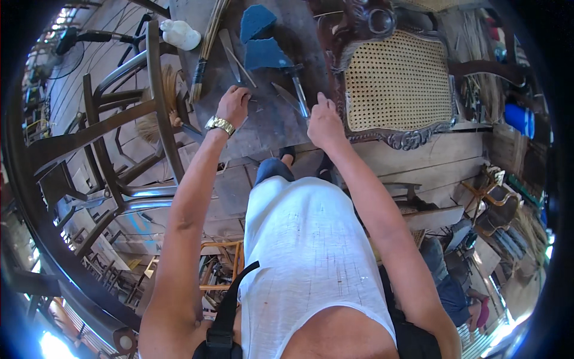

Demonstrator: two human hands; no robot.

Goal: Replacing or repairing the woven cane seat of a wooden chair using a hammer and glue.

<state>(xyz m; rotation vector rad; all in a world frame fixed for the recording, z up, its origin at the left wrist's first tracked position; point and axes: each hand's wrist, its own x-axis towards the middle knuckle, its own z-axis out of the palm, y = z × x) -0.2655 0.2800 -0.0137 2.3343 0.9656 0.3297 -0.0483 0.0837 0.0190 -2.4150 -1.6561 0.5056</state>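
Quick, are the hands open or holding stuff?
Left hand: curled; can't tell if it's holding anything.
Right hand: partly curled; can't tell if it's holding anything.

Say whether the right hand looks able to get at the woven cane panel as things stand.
Probably yes: the right hand is beside the carved wooden frame, and only that frame's edge seems to separate it from the woven cane panel.

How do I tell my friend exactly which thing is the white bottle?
Find the dark grey table in front of the person. Along its left side lies a bundle of long thin sticks, and the white bottle is just left of their far part. It's plump and white; the sticks are skinny and brown.
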